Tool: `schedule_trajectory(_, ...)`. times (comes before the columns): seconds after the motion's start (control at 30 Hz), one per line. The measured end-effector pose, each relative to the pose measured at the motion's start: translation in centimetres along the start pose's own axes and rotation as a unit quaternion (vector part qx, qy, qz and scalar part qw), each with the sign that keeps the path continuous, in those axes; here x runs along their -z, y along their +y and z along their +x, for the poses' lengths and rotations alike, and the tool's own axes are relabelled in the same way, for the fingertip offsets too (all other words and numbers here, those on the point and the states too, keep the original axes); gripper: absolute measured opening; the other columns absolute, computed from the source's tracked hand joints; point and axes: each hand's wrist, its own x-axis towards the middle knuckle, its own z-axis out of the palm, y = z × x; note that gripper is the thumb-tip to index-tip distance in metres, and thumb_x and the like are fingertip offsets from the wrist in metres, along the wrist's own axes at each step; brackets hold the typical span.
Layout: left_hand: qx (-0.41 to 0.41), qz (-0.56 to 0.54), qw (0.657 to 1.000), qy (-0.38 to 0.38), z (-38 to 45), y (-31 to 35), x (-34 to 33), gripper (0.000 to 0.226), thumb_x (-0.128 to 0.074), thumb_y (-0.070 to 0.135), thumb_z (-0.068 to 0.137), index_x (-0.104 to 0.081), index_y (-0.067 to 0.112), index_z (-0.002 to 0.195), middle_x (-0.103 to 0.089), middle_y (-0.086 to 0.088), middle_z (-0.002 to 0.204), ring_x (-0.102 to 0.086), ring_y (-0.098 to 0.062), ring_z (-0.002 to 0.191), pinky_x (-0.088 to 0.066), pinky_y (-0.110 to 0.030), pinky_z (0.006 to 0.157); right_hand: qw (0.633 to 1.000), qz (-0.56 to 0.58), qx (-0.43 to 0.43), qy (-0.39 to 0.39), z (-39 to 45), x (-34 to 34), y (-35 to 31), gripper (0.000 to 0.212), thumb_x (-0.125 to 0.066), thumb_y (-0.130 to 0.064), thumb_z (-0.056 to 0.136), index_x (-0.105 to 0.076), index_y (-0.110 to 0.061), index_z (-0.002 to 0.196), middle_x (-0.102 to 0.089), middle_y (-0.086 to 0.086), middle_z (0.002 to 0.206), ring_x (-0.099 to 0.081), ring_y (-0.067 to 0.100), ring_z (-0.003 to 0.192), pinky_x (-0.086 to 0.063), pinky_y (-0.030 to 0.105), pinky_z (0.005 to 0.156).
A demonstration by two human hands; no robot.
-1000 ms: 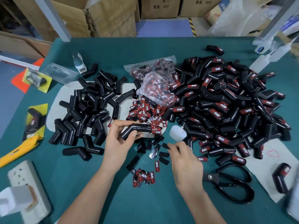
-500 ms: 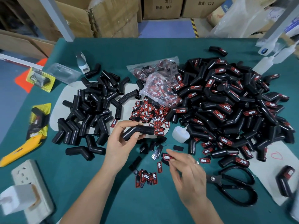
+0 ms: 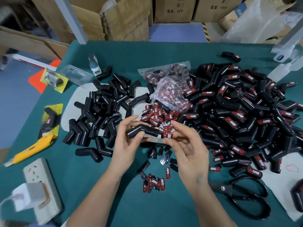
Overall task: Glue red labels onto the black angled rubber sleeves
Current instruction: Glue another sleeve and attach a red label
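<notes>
Right hand (image 3: 188, 145) has risen from the surface, now pinching a label (image 3: 168, 135) against the sleeve (image 3: 144, 131) gripped by left hand (image 3: 129, 140).

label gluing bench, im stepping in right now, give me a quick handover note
Left hand grips one bare black angled rubber sleeve above the green table. Right hand pinches a red label at the sleeve's end; not yet stuck down.
Done: large pile of labelled sleeves on the right.
Left: heap of unlabelled sleeves on the left; loose labels lie between.
</notes>
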Motion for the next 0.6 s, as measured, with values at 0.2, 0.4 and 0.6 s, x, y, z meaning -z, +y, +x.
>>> schedule_trajectory(0.2, -0.036, -0.001, 0.999, -0.004, -0.1, 0.2, -0.4, 0.031, -0.064, 0.014, 0.1, -0.057, 0.03, 0.126, -0.067, 0.001, 0.124, -0.065, -0.017, 0.118, -0.059, -0.029, 0.093, 0.999, -0.035, 0.024, -0.011, -0.6, 0.7, 1.5, 0.022, -0.064, -0.013, 0.101, -0.076, -0.031, 0.107, -0.073, -0.005, 0.105, -0.074, 0.025, 0.096, -0.061, 0.039, 0.079)
schedule_trajectory(0.4, -0.06, 0.021, 0.998, -0.023, -0.3, 0.0, 0.1, 0.024, -0.06, 0.02, 0.103, -0.058, 0.037, 0.12, -0.062, -0.01, 0.127, -0.062, -0.039, 0.122, -0.06, -0.059, 0.09, 0.999, 0.004, -0.031, 0.004, -1.0, 0.7, 1.5, 0.022, -0.068, -0.019, 0.099, -0.072, -0.039, 0.106, -0.079, -0.009, 0.107, -0.076, 0.019, 0.099, -0.06, 0.029, 0.085)
schedule_trajectory(0.6, -0.06, 0.049, 0.997, -0.015, -0.4, -0.2, 0.4, 0.04, -0.06, 0.022, 0.103, -0.054, 0.039, 0.139, -0.062, -0.005, 0.131, -0.065, -0.021, 0.117, -0.058, -0.034, 0.095, 0.999, 0.021, -0.018, 0.018, -0.7, 0.7, 1.5, 0.003, -0.075, -0.029, 0.097, -0.073, -0.031, 0.099, -0.068, -0.003, 0.105, -0.075, 0.035, 0.096, -0.063, 0.046, 0.081)
